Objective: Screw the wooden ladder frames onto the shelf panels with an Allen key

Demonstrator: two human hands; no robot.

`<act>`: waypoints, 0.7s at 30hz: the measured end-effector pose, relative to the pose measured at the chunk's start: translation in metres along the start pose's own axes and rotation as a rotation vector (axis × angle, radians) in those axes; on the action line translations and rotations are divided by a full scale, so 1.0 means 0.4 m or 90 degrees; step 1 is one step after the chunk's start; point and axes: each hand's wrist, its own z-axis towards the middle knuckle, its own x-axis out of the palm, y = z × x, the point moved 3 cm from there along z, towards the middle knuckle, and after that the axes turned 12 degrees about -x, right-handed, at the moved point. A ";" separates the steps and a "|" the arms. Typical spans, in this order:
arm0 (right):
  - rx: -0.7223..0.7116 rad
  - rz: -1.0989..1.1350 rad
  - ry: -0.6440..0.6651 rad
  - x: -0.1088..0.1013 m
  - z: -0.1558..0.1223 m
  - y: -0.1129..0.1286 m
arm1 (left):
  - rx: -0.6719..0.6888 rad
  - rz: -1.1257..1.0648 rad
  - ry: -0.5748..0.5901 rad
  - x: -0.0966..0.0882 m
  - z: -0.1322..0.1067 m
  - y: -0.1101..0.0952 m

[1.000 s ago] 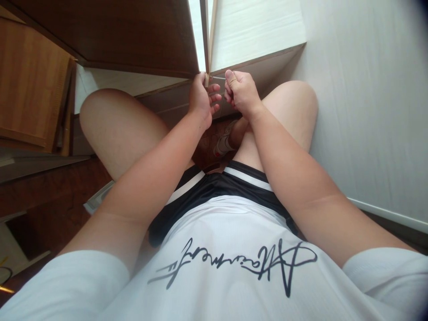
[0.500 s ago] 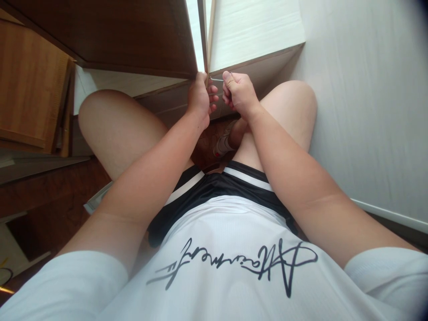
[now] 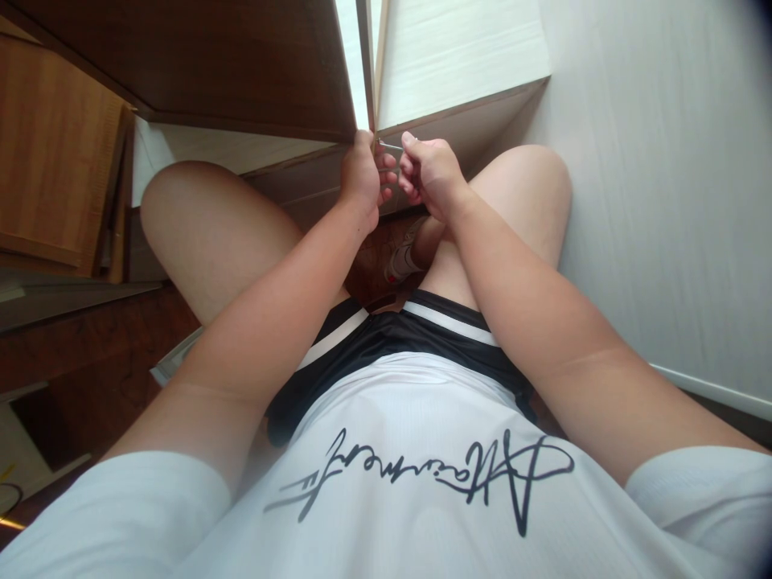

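My right hand [image 3: 433,170] is closed in a pinch on a thin metal rod [image 3: 391,145], which looks like a hex key or a screwdriver shaft. The rod points left, and its tip meets the front edge of an upright board beside my left hand. My left hand [image 3: 362,173] is at the lower corner of a dark brown wooden cabinet door [image 3: 253,68]. Its thumb lies against the door's edge, while the other fingers curl loosely beneath the rod. The right palm hides the rod's other end.
A pale wood-grain shelf [image 3: 461,60] lies beyond my right hand, with a tall pale panel [image 3: 657,201] on the right. Brown wooden panels [image 3: 54,153] lean at the left. My bent knees flank both hands above a dark reddish floor [image 3: 121,338].
My right hand has turned slightly about the rod, with its fingers loosening and shifting a little left. My left fingers have shifted slightly right. The door stays where it was.
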 end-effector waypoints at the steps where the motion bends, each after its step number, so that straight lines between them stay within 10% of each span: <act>1: 0.013 0.013 0.003 0.002 0.000 -0.002 | 0.006 0.003 -0.001 0.000 -0.001 0.000; 9: 0.016 0.015 -0.032 -0.006 0.004 0.003 | 0.160 0.061 -0.004 -0.001 -0.007 -0.010; 21: -0.056 -0.068 -0.051 -0.001 -0.006 0.033 | 0.003 0.032 -0.018 0.002 -0.015 -0.001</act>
